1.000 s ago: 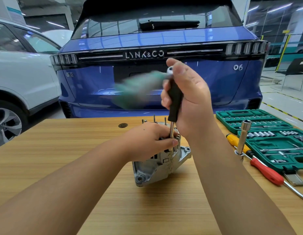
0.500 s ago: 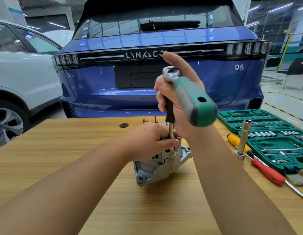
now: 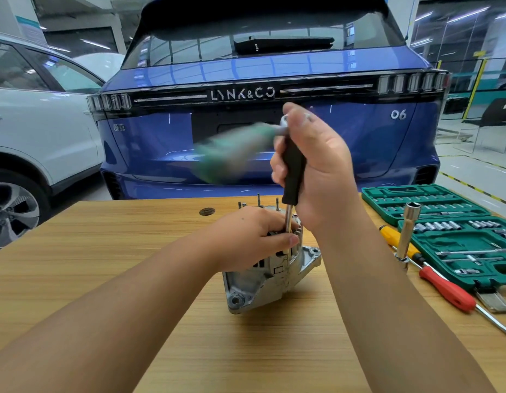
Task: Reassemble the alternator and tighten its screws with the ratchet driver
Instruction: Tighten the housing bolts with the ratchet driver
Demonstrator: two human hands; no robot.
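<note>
The silver alternator (image 3: 263, 282) stands on the wooden table (image 3: 104, 265) in the middle of the view. My left hand (image 3: 251, 236) grips its top and steadies the driver's metal shaft where it meets the housing. My right hand (image 3: 317, 165) grips the black upright handle of the ratchet driver (image 3: 292, 171), which stands vertically on the alternator. The ratchet's green handle (image 3: 232, 154) sticks out to the left from the top and is blurred by motion. The screw under the shaft is hidden by my left hand.
An open green socket case (image 3: 458, 236) lies at the right with several sockets. Beside it stand an upright long socket (image 3: 407, 231), a yellow screwdriver (image 3: 393, 236) and a red screwdriver (image 3: 450, 290). A blue car (image 3: 260, 123) is parked right behind the table, a white car (image 3: 33, 131) at left.
The ratchet's green handle has swung from pointing toward me on the right back to the left, while both hands and the alternator stayed in place.
</note>
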